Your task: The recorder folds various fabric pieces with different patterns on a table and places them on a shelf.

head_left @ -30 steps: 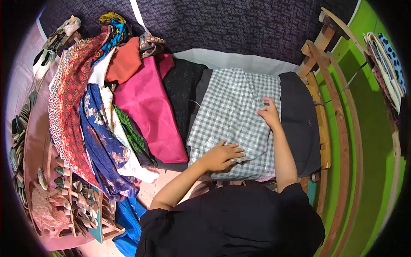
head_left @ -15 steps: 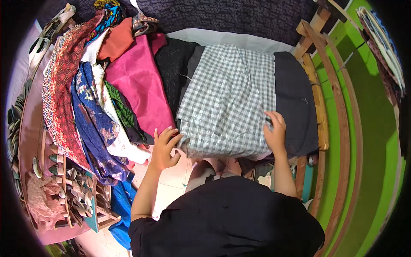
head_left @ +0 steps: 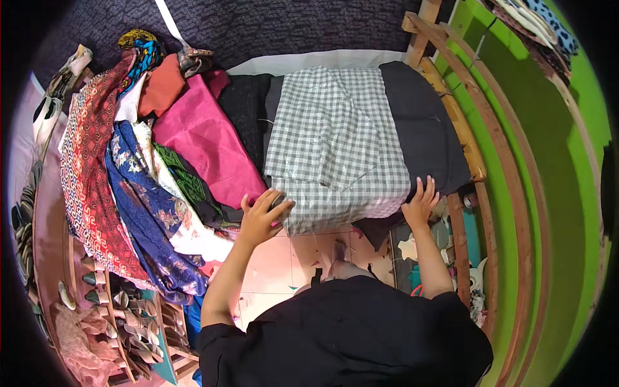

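Note:
A grey-and-white checked cloth (head_left: 329, 135) lies over a dark-covered padded board (head_left: 422, 116) in front of me, its near edge hanging at the board's front. A second layer of the same cloth is folded on top, with a slanting edge. My left hand (head_left: 263, 218) rests at the cloth's near left corner, fingers spread, beside a bright pink cloth (head_left: 209, 138). At the near right corner, my right hand (head_left: 422, 203) lies with fingers apart on the dark cover, next to the checked edge. Neither hand grips anything.
Piled at the left are a red patterned cloth (head_left: 90, 161), a navy floral cloth (head_left: 145, 193) and an orange cloth (head_left: 160, 87). Shoes (head_left: 135, 329) fill racks at the lower left. Curved wooden rails (head_left: 509, 168) run along the green wall (head_left: 567, 213) at the right.
My right hand has moved from the checked cloth's right side onto the dark cover at its near corner. My left hand stays at the left corner. The whole view has shifted somewhat.

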`<state>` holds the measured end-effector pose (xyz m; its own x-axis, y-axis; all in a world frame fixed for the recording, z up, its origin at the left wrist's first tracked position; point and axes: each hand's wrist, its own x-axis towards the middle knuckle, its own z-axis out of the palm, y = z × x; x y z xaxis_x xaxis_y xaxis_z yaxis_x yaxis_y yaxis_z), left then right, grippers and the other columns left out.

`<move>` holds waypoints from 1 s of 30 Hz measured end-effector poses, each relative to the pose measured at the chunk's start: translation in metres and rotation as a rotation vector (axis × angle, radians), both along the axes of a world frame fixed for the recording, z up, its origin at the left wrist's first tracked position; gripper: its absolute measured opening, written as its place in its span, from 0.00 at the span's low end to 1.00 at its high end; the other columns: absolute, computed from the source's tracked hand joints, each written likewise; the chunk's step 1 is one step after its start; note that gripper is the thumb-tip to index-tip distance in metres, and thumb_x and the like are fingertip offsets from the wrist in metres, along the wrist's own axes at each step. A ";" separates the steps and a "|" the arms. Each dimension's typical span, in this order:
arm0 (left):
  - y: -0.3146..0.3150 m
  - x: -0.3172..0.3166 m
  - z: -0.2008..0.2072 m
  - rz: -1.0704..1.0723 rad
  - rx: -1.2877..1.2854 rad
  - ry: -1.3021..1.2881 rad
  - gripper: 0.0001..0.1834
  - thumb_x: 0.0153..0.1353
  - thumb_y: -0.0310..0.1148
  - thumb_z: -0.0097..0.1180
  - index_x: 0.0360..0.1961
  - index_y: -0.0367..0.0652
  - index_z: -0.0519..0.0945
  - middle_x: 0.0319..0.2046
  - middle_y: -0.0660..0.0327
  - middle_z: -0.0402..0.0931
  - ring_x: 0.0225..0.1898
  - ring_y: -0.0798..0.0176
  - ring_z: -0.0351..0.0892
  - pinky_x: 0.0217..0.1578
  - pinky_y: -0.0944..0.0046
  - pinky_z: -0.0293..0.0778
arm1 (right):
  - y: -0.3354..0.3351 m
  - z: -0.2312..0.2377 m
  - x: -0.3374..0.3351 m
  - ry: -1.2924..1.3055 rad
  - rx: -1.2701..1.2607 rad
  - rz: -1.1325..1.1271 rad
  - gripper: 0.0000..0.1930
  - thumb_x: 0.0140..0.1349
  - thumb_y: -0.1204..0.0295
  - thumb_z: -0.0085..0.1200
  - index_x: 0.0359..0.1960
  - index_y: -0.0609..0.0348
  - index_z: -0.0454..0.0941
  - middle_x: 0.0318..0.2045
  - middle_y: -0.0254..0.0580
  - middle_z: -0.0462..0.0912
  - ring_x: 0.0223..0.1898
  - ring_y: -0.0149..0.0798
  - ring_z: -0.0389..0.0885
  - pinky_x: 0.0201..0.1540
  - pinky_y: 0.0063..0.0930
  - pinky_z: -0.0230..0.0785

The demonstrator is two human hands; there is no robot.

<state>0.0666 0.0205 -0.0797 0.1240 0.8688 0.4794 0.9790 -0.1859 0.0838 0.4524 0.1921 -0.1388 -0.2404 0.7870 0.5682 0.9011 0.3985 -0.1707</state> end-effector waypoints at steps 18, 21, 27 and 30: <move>0.005 -0.029 0.080 -0.202 -0.259 -0.370 0.28 0.36 0.15 0.44 0.42 0.48 0.77 0.48 0.63 0.73 0.58 0.57 0.63 0.59 0.46 0.46 | -0.038 0.115 -0.011 0.159 -0.509 0.508 0.35 0.37 0.89 0.34 0.49 0.44 0.74 0.60 0.39 0.61 0.66 0.45 0.47 0.63 0.51 0.26; -0.020 -0.030 0.106 -0.229 -0.327 -0.346 0.28 0.35 0.14 0.44 0.41 0.47 0.77 0.48 0.64 0.73 0.59 0.57 0.61 0.60 0.45 0.43 | -0.055 0.142 -0.004 0.108 -0.643 0.574 0.34 0.38 0.88 0.34 0.49 0.45 0.75 0.60 0.38 0.61 0.66 0.45 0.45 0.63 0.53 0.22; -0.051 -0.025 0.134 -0.297 -0.465 -0.480 0.22 0.30 0.15 0.42 0.30 0.39 0.79 0.48 0.62 0.74 0.61 0.54 0.58 0.61 0.41 0.33 | -0.083 0.179 0.012 0.346 -0.836 0.733 0.29 0.30 0.86 0.35 0.37 0.56 0.80 0.48 0.41 0.76 0.63 0.45 0.55 0.64 0.51 0.18; -0.051 -0.036 0.136 -0.382 -0.464 -0.607 0.21 0.28 0.16 0.43 0.28 0.38 0.79 0.46 0.58 0.75 0.60 0.53 0.60 0.61 0.41 0.33 | -0.085 0.178 0.013 0.439 -0.867 0.754 0.27 0.32 0.88 0.35 0.35 0.56 0.80 0.41 0.41 0.80 0.56 0.44 0.67 0.65 0.49 0.24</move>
<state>0.0309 -0.0302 0.0562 0.2851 0.9444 0.1636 0.6170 -0.3114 0.7227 0.4655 0.1067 0.0392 -0.7184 0.6917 0.0739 0.2940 0.3982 -0.8689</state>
